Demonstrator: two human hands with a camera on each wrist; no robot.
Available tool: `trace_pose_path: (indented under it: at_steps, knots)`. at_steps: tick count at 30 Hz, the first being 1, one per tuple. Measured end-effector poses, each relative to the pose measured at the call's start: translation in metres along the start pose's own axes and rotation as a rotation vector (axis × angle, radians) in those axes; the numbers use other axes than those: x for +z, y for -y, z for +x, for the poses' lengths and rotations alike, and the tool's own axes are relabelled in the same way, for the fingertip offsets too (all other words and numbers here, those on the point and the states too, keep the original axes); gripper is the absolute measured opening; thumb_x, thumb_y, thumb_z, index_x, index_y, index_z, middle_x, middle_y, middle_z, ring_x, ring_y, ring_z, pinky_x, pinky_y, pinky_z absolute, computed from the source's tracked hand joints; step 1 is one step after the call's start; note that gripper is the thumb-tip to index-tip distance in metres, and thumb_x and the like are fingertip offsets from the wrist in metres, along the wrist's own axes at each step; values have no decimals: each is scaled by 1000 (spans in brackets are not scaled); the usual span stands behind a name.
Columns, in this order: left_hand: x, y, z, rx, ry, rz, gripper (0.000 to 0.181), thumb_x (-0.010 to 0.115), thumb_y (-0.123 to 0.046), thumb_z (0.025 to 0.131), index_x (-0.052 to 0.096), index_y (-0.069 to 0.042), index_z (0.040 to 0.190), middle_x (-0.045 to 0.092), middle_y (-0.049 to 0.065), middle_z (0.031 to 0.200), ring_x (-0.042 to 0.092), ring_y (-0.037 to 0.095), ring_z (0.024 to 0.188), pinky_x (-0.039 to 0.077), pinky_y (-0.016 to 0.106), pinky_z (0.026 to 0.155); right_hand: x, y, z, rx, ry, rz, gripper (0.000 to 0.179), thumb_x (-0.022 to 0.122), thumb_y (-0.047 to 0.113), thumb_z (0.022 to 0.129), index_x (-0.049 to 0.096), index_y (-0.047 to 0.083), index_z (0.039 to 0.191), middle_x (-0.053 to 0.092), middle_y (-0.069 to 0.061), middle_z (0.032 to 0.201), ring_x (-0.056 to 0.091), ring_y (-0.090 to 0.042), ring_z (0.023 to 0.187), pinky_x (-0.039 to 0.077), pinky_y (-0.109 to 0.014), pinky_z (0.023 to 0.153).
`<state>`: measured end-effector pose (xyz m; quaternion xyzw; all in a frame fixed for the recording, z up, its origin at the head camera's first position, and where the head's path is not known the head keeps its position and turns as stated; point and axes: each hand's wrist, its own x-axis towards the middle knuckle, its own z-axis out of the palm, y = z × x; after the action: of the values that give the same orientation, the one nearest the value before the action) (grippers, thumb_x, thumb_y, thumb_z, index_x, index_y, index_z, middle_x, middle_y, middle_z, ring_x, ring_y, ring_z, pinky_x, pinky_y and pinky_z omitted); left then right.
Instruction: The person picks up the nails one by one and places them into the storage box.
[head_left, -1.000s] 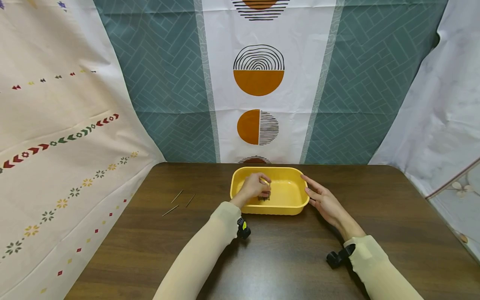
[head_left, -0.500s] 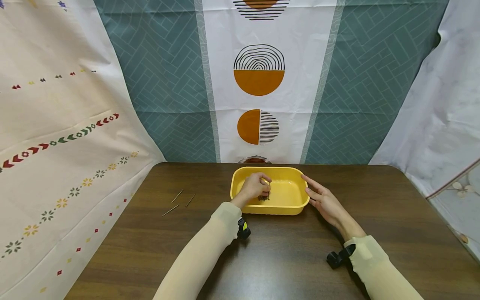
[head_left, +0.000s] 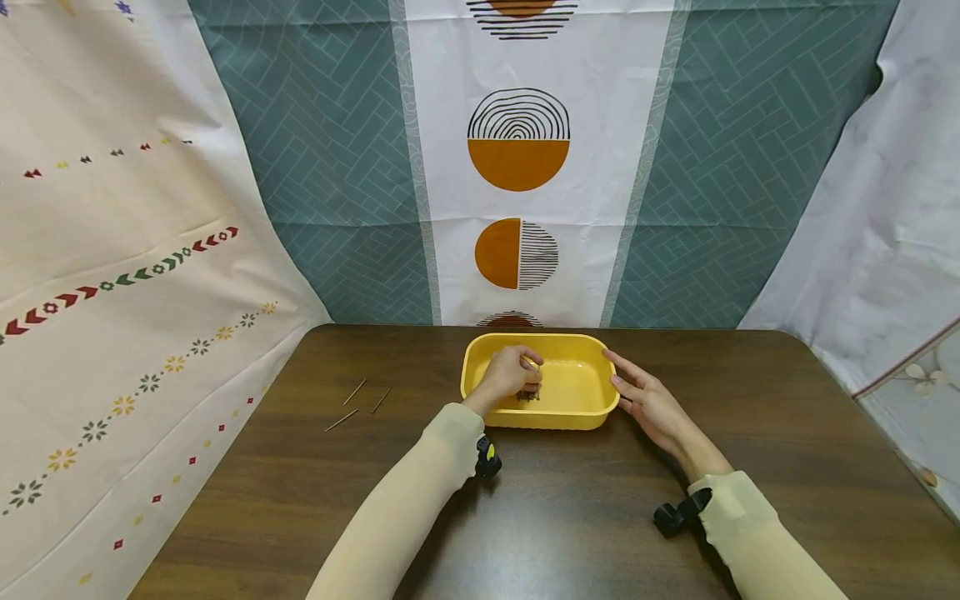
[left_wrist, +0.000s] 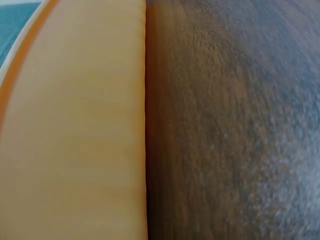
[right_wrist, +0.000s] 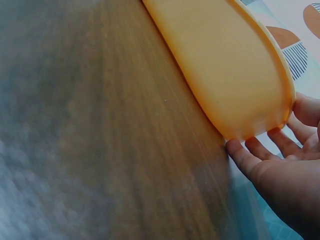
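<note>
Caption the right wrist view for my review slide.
Right grip touching the end of a yellow tray on a brown table.

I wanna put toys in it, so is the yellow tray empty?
No: small dark pieces show inside the yellow tray, near the left hand.

A pale glare pools on the tabletop (head_left: pixel 555 517), toward its near edge. Both wrist views look dimmer, softly blurred.
</note>
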<state>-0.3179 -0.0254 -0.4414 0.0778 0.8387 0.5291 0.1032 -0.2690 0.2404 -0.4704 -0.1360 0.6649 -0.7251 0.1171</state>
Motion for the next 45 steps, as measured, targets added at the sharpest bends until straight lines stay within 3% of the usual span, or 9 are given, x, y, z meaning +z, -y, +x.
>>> trace_pose_path:
  at_steps: [3,16,27,34,37,42,45]
  knots:
    - [0,0,0,0,1,13,21,73,1,96,72,1,116,73,11,90,77,24,76,63,33,69,-1,0,0,-1,5,-2,60,43,18,114,18,6,167,6,-16,173,27,-30,151,48,-18,101]
    - [0,3,2,49,-26,222,20,77,-5,94,75,-3,114,72,5,83,66,16,67,54,26,60,-1,-1,-1,4,6,-6,60,44,18,114,18,7,167,5,-17,173,31,-27,149,49,-18,101]
    - [1,3,-1,65,1,207,22,73,1,95,74,0,117,70,8,83,66,22,65,55,29,57,-1,0,0,9,6,-11,61,44,20,114,17,8,167,5,-17,173,26,-32,152,49,-18,101]
    - [1,0,0,79,-17,192,21,70,-4,99,74,-3,119,70,9,87,63,20,65,50,25,56,-1,-1,-1,13,4,-7,62,45,22,113,18,8,167,5,-15,174,31,-25,150,48,-18,101]
    - [-1,-2,3,104,-33,160,21,67,-9,102,74,-5,121,71,10,94,66,24,71,48,24,58,-2,-1,-1,14,2,-5,62,46,22,113,18,8,167,6,-15,174,34,-21,147,48,-18,101]
    - [-6,-3,6,99,-11,-33,25,62,-14,106,71,-2,127,68,12,109,71,32,90,61,33,74,-2,-2,0,20,-6,-3,61,46,20,113,19,9,167,6,-14,174,33,-22,148,49,-18,101]
    - [-13,-6,5,102,7,-140,27,59,-11,107,67,2,130,65,14,113,69,38,102,62,41,84,-2,-2,0,18,-8,-2,60,45,19,113,19,8,167,6,-14,174,28,-29,151,49,-19,101]
